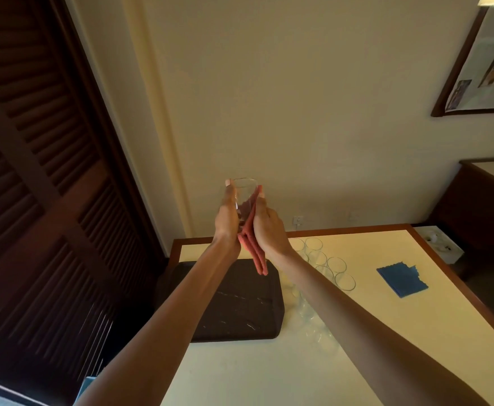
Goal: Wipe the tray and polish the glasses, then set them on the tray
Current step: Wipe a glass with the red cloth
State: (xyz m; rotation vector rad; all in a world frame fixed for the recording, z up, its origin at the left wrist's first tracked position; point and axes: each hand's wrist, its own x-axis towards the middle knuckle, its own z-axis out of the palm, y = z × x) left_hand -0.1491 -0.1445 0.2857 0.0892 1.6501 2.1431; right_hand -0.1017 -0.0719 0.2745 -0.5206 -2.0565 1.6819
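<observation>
I hold a clear glass (245,194) up in front of the wall, above the table. My left hand (227,218) grips its left side. My right hand (266,227) presses a folded red cloth (253,247) against the glass's right side, and the cloth's tail hangs down below my wrists. A dark marbled tray (239,306) lies on the table beneath my arms, with nothing on it. Several clear glasses (324,265) stand in a cluster to the tray's right, partly hidden by my right forearm.
A folded blue cloth (402,278) lies on the cream table (386,323) to the right of the glasses. A dark louvred door (43,177) fills the left side. A wooden cabinet (485,209) stands at the far right, and a framed picture (485,63) hangs above it.
</observation>
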